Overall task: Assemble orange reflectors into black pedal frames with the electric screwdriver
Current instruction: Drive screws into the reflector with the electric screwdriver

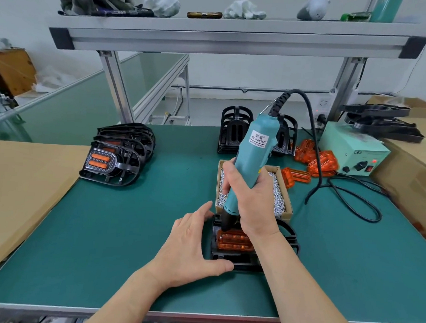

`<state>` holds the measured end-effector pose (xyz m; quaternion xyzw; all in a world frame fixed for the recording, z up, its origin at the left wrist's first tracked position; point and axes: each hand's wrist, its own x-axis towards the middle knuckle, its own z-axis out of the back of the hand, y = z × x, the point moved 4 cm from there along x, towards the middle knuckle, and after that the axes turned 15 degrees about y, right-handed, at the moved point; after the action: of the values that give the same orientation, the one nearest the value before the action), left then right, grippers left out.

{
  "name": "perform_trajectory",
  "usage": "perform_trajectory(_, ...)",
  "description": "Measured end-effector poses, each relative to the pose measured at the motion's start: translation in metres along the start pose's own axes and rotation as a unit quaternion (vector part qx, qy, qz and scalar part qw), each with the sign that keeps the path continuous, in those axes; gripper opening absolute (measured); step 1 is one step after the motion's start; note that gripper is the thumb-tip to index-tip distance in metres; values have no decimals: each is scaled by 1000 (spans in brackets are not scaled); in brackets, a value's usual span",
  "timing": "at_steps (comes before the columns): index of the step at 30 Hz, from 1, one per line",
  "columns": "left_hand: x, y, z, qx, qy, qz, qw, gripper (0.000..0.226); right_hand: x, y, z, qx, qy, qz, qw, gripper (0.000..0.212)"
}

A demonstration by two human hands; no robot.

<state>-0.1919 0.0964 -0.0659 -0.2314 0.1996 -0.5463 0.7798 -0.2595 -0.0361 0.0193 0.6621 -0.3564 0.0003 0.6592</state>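
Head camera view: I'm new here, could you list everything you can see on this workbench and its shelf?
pedal frame: one, black, front centre of the green table
electric screwdriver: one, teal, upright over that frame
orange reflector: one, seated in that frame
screw box: one, cardboard, full of silver screws, just behind the frame
finished pedals: a stack, black with orange, left
empty frames: stacks, black, back centre
loose reflectors: several, orange, back right
power supply: one, pale green, right
white cloths: several, top shelf
left hand: one, braces the frame's left side
right hand: one, grips the screwdriver
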Motion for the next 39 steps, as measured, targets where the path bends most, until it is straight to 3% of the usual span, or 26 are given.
perform_trajectory(5,0,-4,3,10,-9,-18,1000,112,3,2,-1,20,39,-6,999,24)
perform_trajectory(11,0,-8,1,48,2,-24,999,110,18,22,5,58,43,11,997,10)
perform_trajectory(14,-2,-8,0,48,-2,-28,998,109,27,18,13,74,-129,-3,989,18)
perform_trajectory(17,-2,-10,1,48,-7,-38,998,107,31,-4,31,125,-316,-69,938,33)
perform_trajectory(20,-2,-10,1,44,-7,-40,998,108,33,-28,52,199,-385,-164,886,36)
perform_trajectory(23,-3,-8,1,51,-13,-38,998,108,33,-47,62,259,-389,-233,853,33)
perform_trajectory(27,-1,-7,1,52,-6,-34,998,107,33,-60,60,289,-364,-286,838,25)
perform_trajectory(34,-1,-8,2,47,-8,-36,998,107,28,-61,54,343,-375,-270,818,47)
perform_trajectory(39,-1,-6,2,39,-2,-26,999,107,21,-52,55,383,-356,-262,811,45)
